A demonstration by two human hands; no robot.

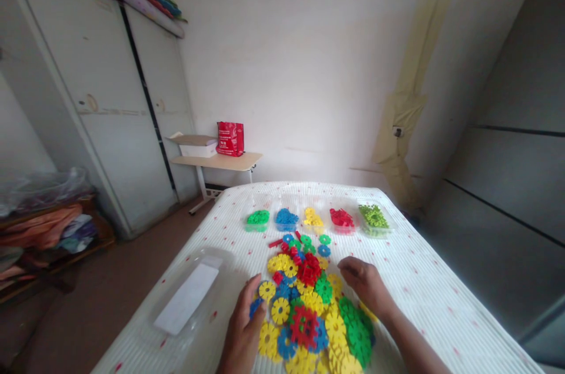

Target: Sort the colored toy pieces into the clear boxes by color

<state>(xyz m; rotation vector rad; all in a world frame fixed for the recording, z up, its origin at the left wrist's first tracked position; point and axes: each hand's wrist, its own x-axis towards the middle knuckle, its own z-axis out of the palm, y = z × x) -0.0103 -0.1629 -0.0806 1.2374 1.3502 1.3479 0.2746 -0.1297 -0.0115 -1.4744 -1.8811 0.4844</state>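
Observation:
A heap of plastic snowflake discs [313, 302] in yellow, blue, green and red lies on the table in front of me. My left hand [245, 322] is at the heap's left edge, thumb and fingers apart, with a blue disc [255, 307] showing between them. To the right of the heap is my right hand [367, 287], its fingers curled together and pointing left; whatever they may hold is hidden. Red square notched pieces [304, 325] lie on top of the discs. Several small clear tubs stand beyond, among them one of blue pieces [286, 218].
Green [258, 218], yellow [312, 218], red [342, 219] and light green pieces [374, 216] fill other tubs. A clear plastic container with a white sheet [189, 296] lies at left. Behind, a side table [238, 161] bears a red bag [230, 139].

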